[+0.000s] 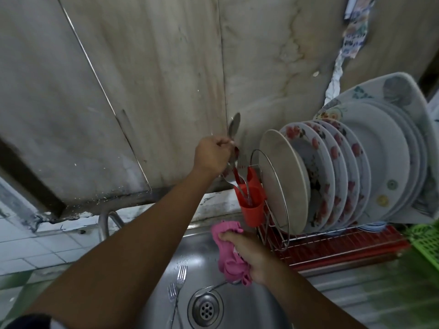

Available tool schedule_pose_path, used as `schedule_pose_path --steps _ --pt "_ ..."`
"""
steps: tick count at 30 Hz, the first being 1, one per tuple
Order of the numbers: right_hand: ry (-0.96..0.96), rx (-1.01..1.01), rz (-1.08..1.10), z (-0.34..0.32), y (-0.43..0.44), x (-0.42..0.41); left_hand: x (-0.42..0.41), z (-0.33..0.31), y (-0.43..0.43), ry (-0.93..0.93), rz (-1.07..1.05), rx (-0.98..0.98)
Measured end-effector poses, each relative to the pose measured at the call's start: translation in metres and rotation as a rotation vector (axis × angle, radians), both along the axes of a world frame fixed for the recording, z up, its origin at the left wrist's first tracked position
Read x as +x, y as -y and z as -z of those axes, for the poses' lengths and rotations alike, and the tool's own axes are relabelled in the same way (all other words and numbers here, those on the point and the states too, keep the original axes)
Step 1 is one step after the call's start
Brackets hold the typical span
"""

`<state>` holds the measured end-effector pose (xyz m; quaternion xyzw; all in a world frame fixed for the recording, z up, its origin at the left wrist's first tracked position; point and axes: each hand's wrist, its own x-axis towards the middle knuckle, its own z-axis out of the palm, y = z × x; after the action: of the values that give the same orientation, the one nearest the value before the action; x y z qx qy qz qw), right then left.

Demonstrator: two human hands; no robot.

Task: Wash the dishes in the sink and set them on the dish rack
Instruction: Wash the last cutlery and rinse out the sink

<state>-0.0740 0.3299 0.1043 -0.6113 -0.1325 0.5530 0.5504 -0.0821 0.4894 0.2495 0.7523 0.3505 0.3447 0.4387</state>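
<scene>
My left hand (211,155) is raised over the red cutlery cup (253,207) and pinches a spoon (234,127), bowl end up. The cup hangs on the left end of the dish rack (332,245) and holds several pieces of cutlery. Lower down, my right hand (251,255) grips a pink cloth (230,252) above the steel sink (166,281). Two forks (178,283) lie in the sink beside the drain (205,307). A thin metal utensil (213,287) lies by the drain under the cloth.
Several plates (332,176) stand upright in the rack, with a large floral platter (392,96) behind them. A green plastic basket (425,243) sits at the right edge. The tap pipe (104,224) rises behind the sink. A marble wall stands close behind.
</scene>
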Motion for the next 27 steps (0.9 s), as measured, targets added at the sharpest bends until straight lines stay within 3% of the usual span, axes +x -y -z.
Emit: schedule_pose_path --steps 3,6,10,14,17,21,25,27 --pt "-0.021 0.012 -0.022 -0.001 0.0 -0.003 -0.001 0.004 0.005 -0.016 0.046 -0.059" --pt "-0.062 0.022 -0.066 0.001 -0.003 -0.004 -0.011 -0.004 0.014 0.086 0.043 -0.125" --pt "-0.145 0.074 -0.093 0.005 -0.002 -0.004 -0.04 0.008 0.022 0.261 -0.169 -0.127" --pt "-0.133 0.083 -0.108 0.01 0.001 -0.001 -0.082 0.073 0.032 0.253 -0.385 -0.113" --pt "-0.074 0.056 -0.015 0.027 0.001 -0.002 -0.112 0.15 0.044 0.028 -0.41 -0.235" --pt "-0.055 0.048 0.068 0.046 0.004 0.002 -0.137 0.24 0.06 -0.449 -0.211 -0.408" --pt "-0.08 0.11 0.023 0.059 0.016 0.008 -0.141 0.291 0.081 -0.775 0.086 -0.281" --pt "-0.098 0.116 0.019 0.065 0.021 0.012 -0.14 0.312 0.083 -0.924 0.157 -0.107"
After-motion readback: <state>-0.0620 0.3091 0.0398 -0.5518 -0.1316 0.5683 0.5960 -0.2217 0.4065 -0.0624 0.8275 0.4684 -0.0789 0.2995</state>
